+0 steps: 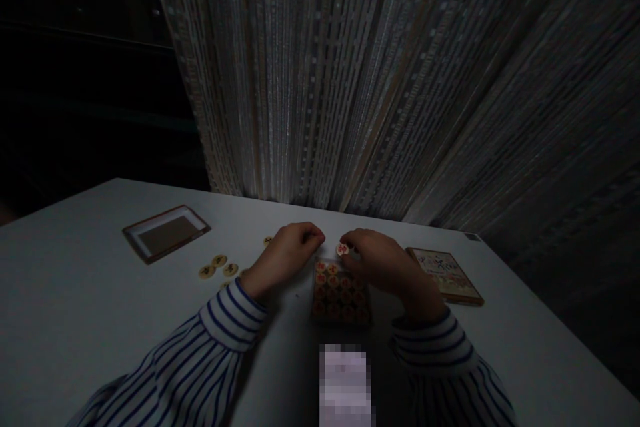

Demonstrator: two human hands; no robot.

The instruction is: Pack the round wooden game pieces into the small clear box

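Note:
A clear square box (341, 321) stands in front of me, with rows of round wooden pieces with red characters in it. Above its back right corner my right hand (377, 260) pinches one round piece with a red character (343, 249) between thumb and fingers. My left hand (289, 252) is just beyond the back left corner of the box, its fingers closed together; whether anything is between the fingertips is too small to tell. Several round pieces with dark characters (231, 269) lie on the white table left of my left hand, some partly hidden by the wrist.
An open rectangular box or lid (167, 232) lies at the back left of the white table (90, 280). A flat box with a printed cover (447, 275) is to the right. A small dark card (472, 237) lies by the back right edge. A patterned curtain (300, 80) hangs behind.

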